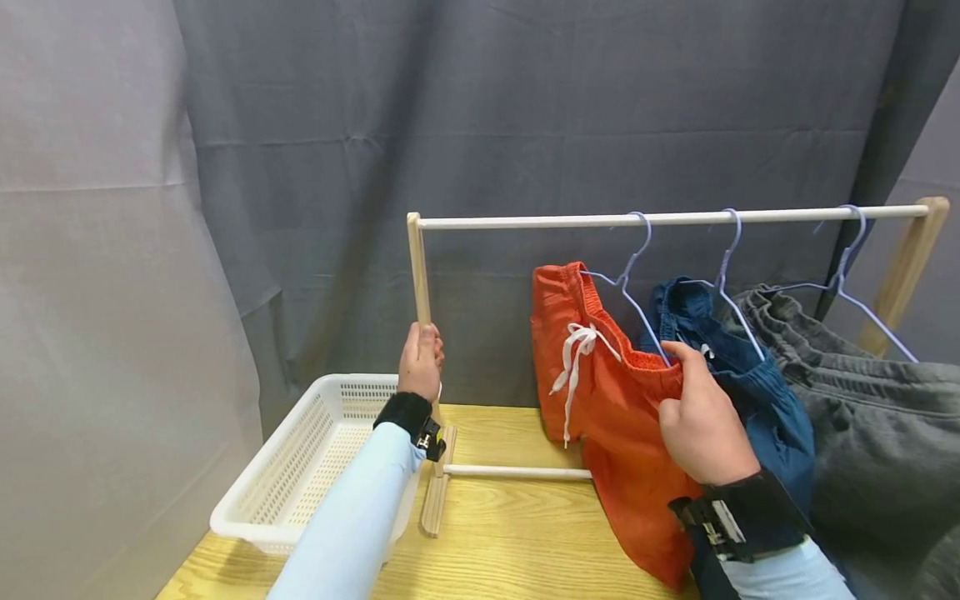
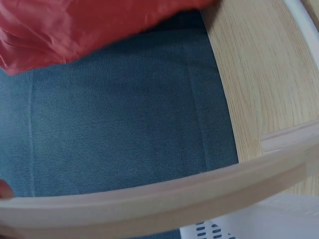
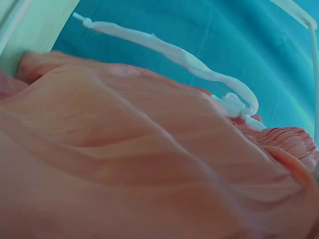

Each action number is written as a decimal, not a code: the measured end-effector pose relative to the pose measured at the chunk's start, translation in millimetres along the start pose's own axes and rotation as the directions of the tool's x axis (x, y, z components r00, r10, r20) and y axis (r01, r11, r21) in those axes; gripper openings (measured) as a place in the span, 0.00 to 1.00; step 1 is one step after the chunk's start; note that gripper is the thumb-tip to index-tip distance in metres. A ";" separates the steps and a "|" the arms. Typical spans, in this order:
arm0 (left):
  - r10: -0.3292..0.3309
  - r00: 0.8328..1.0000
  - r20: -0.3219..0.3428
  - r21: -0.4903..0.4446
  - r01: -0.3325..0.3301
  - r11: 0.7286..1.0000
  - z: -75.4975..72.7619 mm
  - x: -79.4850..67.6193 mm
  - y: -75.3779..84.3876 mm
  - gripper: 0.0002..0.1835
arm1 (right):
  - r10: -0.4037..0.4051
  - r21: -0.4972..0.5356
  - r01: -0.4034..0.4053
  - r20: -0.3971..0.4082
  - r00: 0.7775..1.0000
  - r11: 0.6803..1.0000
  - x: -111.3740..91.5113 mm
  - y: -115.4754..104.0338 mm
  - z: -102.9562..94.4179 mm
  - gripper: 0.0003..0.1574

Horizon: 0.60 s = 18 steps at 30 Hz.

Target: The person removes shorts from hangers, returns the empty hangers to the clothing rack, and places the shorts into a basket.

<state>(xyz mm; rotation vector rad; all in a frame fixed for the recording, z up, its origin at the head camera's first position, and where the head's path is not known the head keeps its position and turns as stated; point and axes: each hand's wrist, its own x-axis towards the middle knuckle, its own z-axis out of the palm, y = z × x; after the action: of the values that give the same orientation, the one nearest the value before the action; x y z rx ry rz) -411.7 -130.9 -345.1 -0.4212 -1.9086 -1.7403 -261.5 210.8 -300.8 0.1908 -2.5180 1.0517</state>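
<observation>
My left hand (image 1: 421, 360) grips the upright wooden post (image 1: 418, 267) at the left end of a clothes rack. In the left wrist view that post runs across the bottom, with a fingertip (image 2: 5, 190) at its left end. Orange shorts (image 1: 558, 333) with a white drawstring (image 1: 576, 354) hang from a lavender wire hanger (image 1: 636, 250) hooked over the white rail (image 1: 525, 222). My right hand (image 1: 705, 425) pinches the near corner of their waistband, index finger by the hanger's lower end. Orange cloth (image 3: 149, 149) fills most of the right wrist view, hiding the fingers.
Blue denim bottoms (image 1: 780, 408) and grey bottoms (image 1: 877, 425) hang on hangers to the right. A white perforated basket (image 1: 258, 533) stands left of the rack on the wooden table (image 1: 495, 542). A lower white bar (image 1: 517, 472) crosses near the tabletop. Grey cloth (image 1: 525, 100) hangs behind.
</observation>
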 end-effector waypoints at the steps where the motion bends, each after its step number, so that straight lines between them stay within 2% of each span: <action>1: -0.001 1.000 -0.001 -0.001 0.001 1.000 0.1 -0.1 0.0 0.24 | -0.001 0.014 0.001 0.005 1.000 1.000 0.6 1.1 -0.2 0.49; 5: 0.002 1.000 -0.003 -0.010 -0.002 1.000 0.3 0.4 -1.4 0.25 | -0.018 0.060 0.018 -0.007 1.000 0.998 1.6 5.1 0.3 0.43; 11: 0.005 1.000 -0.005 -0.024 -0.006 1.000 0.5 0.6 -2.9 0.20 | -0.045 0.151 0.050 -0.036 0.998 0.987 -0.5 6.2 2.5 0.37; 18: 0.013 1.000 -0.007 -0.015 -0.013 1.000 0.0 1.0 -4.4 0.23 | -0.064 0.181 0.068 -0.031 0.997 0.981 -0.7 4.3 5.2 0.35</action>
<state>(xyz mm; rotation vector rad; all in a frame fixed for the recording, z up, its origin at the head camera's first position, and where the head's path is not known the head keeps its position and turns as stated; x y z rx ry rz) -414.9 -131.6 -348.2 -0.4314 -1.8846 -1.7467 -263.7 210.1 -307.2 0.3092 -2.3753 1.2498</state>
